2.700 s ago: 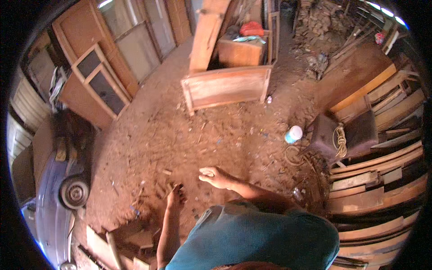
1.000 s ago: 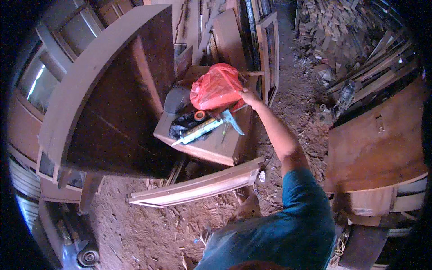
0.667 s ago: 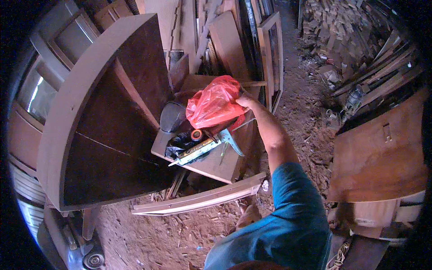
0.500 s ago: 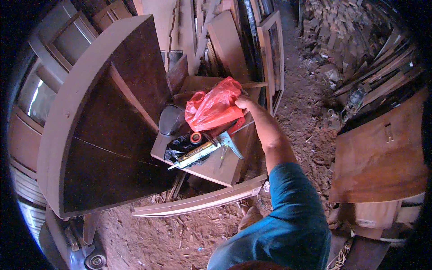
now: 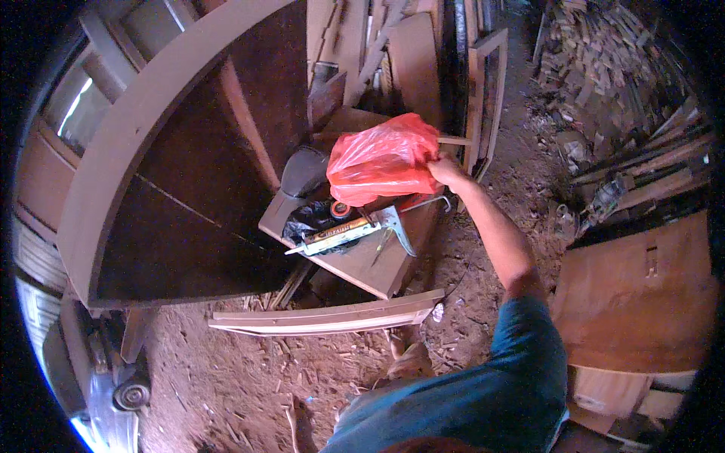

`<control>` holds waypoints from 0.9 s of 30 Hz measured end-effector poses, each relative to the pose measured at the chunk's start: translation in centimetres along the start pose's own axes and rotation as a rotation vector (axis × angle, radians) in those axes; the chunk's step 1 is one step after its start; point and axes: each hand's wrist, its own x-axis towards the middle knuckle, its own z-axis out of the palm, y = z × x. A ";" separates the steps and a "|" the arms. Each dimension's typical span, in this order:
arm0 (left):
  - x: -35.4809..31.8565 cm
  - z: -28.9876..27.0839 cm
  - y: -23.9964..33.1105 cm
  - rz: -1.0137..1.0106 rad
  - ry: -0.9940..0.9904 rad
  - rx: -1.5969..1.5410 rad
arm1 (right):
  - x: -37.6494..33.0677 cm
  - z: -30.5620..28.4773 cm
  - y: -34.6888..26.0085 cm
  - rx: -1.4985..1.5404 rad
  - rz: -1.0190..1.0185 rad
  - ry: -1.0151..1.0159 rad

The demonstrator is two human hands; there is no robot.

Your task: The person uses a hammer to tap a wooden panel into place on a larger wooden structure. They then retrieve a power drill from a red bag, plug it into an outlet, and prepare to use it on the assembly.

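Your right hand (image 5: 447, 170) is clenched on the edge of the red plastic bag (image 5: 384, 158), its grip bunching the plastic at the bag's right side. The bag sits at the far end of the wooden tabletop (image 5: 377, 260), bulging and leaning against the boards behind it. Just below the bag lies a caulking gun (image 5: 355, 230), its nozzle pointing left, with a small roll of tape (image 5: 340, 209) touching its upper side and a crumpled black bag (image 5: 306, 219) beside that. A grey rounded object (image 5: 304, 171), perhaps a helmet, though the view is too poor to be sure, rests left of the red bag. A large curved wooden frame (image 5: 151, 143) stands left of the tabletop. Your left hand is out of sight.
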 end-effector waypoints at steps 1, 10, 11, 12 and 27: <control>0.7 1.6 1.0 0.039 -0.060 -0.024 | -1.5 -1.2 0.9 0.018 -0.102 0.099; -1.4 28.5 19.3 -0.004 -0.729 -0.171 | -16.4 2.3 3.4 -0.003 0.036 0.191; -4.2 31.1 21.7 -0.014 -0.722 -0.239 | -19.0 3.3 2.5 -0.047 0.054 0.168; -3.3 32.0 22.1 -0.011 -0.842 -0.292 | -21.7 4.3 1.1 -0.090 0.065 0.140; 2.3 20.2 8.2 -0.143 -0.495 -0.205 | -39.3 12.0 6.6 0.055 -0.135 -0.264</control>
